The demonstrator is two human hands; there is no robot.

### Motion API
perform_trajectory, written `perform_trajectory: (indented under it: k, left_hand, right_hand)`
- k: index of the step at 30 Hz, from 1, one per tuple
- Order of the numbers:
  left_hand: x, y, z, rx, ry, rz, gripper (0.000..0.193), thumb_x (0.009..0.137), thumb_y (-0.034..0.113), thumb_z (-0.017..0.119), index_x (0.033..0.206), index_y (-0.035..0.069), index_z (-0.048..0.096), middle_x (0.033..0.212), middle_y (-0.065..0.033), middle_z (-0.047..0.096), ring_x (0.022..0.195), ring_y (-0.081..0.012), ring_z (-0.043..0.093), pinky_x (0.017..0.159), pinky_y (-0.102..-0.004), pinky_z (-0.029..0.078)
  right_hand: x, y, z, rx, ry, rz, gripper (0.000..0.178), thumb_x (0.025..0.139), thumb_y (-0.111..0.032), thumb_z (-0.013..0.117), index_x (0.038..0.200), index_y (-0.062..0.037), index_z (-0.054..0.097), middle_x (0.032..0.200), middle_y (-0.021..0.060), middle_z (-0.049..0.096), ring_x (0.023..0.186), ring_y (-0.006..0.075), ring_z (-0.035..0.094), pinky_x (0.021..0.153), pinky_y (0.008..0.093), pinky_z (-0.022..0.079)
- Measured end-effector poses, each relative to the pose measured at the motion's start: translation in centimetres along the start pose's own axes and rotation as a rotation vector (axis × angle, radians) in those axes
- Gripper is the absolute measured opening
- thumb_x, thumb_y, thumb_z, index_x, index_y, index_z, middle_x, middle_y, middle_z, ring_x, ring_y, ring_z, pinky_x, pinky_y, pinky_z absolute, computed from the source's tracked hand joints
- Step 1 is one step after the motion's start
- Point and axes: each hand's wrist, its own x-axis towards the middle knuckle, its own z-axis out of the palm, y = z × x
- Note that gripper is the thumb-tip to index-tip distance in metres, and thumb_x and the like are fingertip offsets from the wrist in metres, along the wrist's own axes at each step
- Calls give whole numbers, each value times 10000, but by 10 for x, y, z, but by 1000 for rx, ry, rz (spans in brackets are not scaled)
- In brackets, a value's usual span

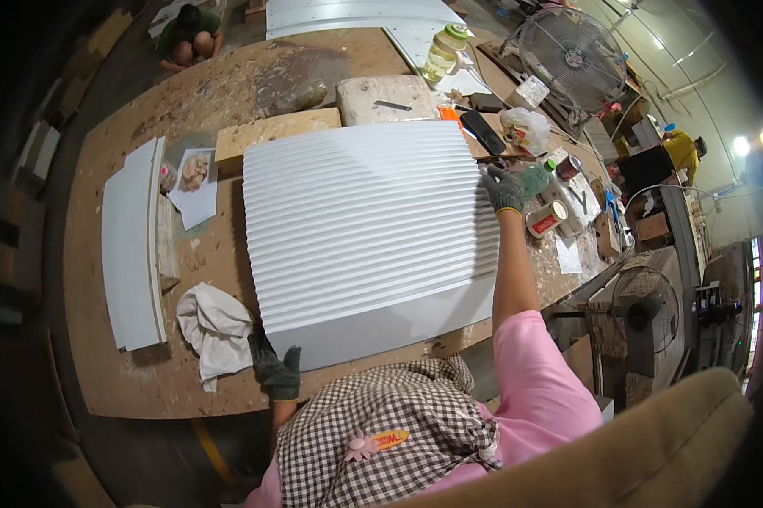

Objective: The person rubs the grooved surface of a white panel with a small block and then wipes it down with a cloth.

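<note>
A large white ribbed panel (369, 220) with a smooth grey-white near side lies across the middle of the worktable. At its near left corner is my left hand (277, 372) in a dark grey knit glove, thumb against the near side and fingers along the left side. My right hand (505, 190), gloved the same way, grips the right edge towards the far corner; some of its fingertips are hard to make out. A crumpled white cloth (215, 332) lies beside the panel, just left of my left hand. Close to my right hand stands a paper cup (547, 218).
White curved boards (132, 245) lie at the table's left. Behind the panel are a wooden block (271, 131), a wrapped block (381, 97), a phone (483, 133) and a green-lidded bottle (445, 55). Fans (572, 59) stand right. One person crouches far left; another is at far right.
</note>
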Motion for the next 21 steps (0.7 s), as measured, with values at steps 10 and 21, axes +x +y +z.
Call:
perform_trajectory:
  k: [10,21]
  left_hand:
    - [-1,-3,1,12,45,116,888,942,657,497,1456,-66,449,1438,-237,541,1359,-440,468,1188,-552,278]
    - [-3,-2,2,58,51,58,912,937,706,438,1451,-48,456,1421,-271,529,1323,-486,462,1177,-562,286]
  right_hand:
    - [-64,-35,5,5,45,-272,269,834,-245,793,1039,-72,775,873,123,634,798,286,627,761,393,504]
    - [61,-46,22,-97,180,-220,353,817,-415,747,1089,-191,775,888,197,654,925,384,623,821,465,483]
